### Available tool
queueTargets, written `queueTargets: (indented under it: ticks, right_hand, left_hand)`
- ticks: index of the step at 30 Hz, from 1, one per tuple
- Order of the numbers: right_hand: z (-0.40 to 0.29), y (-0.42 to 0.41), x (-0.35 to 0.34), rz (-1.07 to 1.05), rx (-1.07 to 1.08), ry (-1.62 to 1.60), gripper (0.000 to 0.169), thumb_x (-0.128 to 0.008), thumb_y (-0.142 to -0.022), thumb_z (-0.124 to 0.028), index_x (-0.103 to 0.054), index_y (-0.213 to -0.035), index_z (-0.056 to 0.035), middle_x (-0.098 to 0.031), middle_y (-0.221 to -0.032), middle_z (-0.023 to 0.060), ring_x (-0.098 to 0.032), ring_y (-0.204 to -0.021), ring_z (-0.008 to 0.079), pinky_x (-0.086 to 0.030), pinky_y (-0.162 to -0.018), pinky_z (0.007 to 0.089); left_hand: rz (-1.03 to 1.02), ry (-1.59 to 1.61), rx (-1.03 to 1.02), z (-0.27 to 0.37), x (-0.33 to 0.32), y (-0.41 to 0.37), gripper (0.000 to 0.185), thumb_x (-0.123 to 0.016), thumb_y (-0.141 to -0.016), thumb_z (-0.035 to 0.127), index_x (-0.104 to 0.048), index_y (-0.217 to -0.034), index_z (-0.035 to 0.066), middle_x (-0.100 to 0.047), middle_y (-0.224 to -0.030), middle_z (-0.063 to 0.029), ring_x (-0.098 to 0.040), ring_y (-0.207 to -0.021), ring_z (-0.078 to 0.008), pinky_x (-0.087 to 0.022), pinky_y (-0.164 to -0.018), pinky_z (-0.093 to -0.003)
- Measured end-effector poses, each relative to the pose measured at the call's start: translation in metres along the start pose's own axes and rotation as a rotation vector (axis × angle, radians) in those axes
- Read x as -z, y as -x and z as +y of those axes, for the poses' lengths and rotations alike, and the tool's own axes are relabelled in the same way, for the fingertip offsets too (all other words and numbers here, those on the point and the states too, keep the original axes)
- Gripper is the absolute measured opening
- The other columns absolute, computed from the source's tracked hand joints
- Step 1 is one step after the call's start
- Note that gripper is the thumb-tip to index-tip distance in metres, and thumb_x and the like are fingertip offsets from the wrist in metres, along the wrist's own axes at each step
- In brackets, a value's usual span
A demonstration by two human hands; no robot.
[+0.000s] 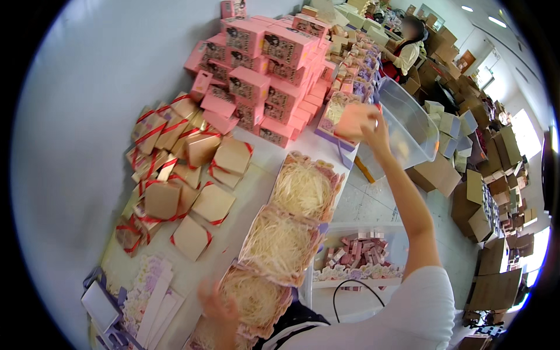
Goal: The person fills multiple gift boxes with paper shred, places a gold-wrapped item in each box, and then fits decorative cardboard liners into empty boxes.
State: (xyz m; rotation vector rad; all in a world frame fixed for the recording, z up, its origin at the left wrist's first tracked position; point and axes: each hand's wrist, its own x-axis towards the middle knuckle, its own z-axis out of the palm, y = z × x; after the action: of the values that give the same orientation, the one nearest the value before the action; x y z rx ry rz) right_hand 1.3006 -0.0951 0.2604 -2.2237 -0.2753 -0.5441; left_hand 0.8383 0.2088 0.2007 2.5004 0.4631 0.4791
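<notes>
My right hand (377, 132) is stretched out over the far end of the table and grips the edge of a blurred pink box (352, 119). Under it sits a purple-edged gift box (332, 111) with pale shredded filler. My left hand (218, 306), blurred by motion, hovers with fingers apart beside a flower-edged gift box (256, 295) filled with pale shreds. Two more such boxes, a middle one (280, 243) and a farther one (304, 186), stand in line along the table's edge.
Pink printed cartons (262, 83) are stacked high at the back. Gold boxes with red ribbon (175, 175) lie piled on the left, above floral card strips (153, 302). Clear plastic bins (411, 118) stand beside the table. Another person (400, 50) stands farther off.
</notes>
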Motion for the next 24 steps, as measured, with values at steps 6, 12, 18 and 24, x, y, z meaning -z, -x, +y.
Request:
queueTargets:
  ticks: [6, 12, 18, 24]
  right_hand:
    - [0.091, -0.116, -0.097, -0.033, 0.034, 0.319, 0.035, -0.055, -0.065, -0.005, -0.048, -0.099, -0.0069, -0.033, -0.116, 0.0333, -0.034, -0.107, 0.0517, -0.037, -0.086, 0.0475]
    - [0.116, -0.101, -0.18, -0.194, -0.07, 0.431, 0.054, -0.048, -0.068, -0.002, -0.042, -0.12, -0.0158, -0.012, -0.127, 0.0382, -0.04, -0.102, 0.0552, -0.04, -0.084, 0.0487]
    - [0.118, -0.069, -0.181, 0.08, 0.229, 0.309, 0.049, -0.048, -0.068, -0.002, -0.042, -0.116, -0.0039, -0.033, -0.119, 0.0288, -0.041, -0.103, 0.0446, -0.036, -0.088, 0.0453]
    - [-0.07, 0.073, -0.152, -0.391, 0.786, -0.137, 0.032, -0.056, -0.062, -0.003, -0.052, -0.094, -0.0045, -0.053, -0.094, 0.0163, -0.054, -0.083, 0.0327, -0.047, -0.066, 0.0397]
  left_hand:
    - [0.076, -0.209, 0.334, -0.018, 0.057, 0.023, 0.048, -0.057, -0.079, 0.023, -0.042, -0.117, -0.002, -0.039, -0.121, -0.0243, -0.038, -0.111, -0.039, -0.031, -0.094, -0.0465]
    - [-0.069, -0.366, 0.521, -0.01, 0.061, 0.027, 0.05, -0.054, -0.081, 0.028, -0.04, -0.12, 0.0, -0.035, -0.125, -0.0254, -0.034, -0.115, -0.0405, -0.029, -0.095, -0.0464]
    - [-0.217, -0.339, 0.55, 0.0, 0.051, 0.01, 0.048, -0.052, -0.082, 0.029, -0.042, -0.119, 0.001, -0.036, -0.125, -0.0249, -0.035, -0.116, -0.0398, -0.031, -0.094, -0.0449]
    - [-0.161, -0.393, 0.509, 0.0, 0.052, 0.033, 0.044, -0.054, -0.076, 0.016, -0.042, -0.117, 0.004, -0.038, -0.123, -0.0198, -0.041, -0.109, -0.0356, -0.035, -0.09, -0.0419]
